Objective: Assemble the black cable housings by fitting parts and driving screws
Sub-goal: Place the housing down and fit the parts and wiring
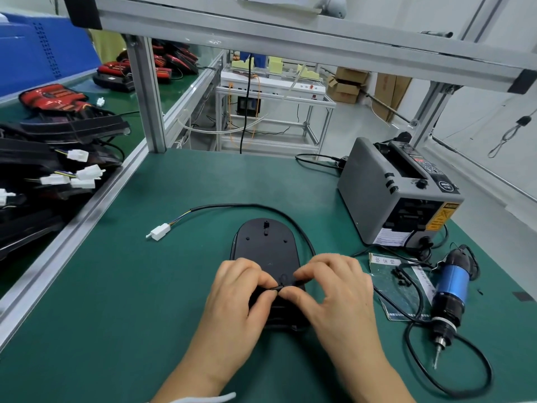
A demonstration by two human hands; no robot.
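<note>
A black oval housing (266,245) lies flat on the green mat (145,286) in front of me, its near end hidden under my hands. A black cable (247,205) loops from the housing's near right side around its far end to a white connector (159,230) on the left. My left hand (241,295) and my right hand (334,289) meet over the housing's near part, thumbs and forefingers pinching the black cable where it crosses the housing. An electric screwdriver (449,292) with a blue body lies on the mat to the right, bit pointing toward me.
A grey tape dispenser (398,196) stands at the back right. A plastic sheet (404,283) with small black screws (399,276) lies beside the screwdriver. Several black housings with white connectors (58,170) are piled on the left bench beyond an aluminium rail (87,216).
</note>
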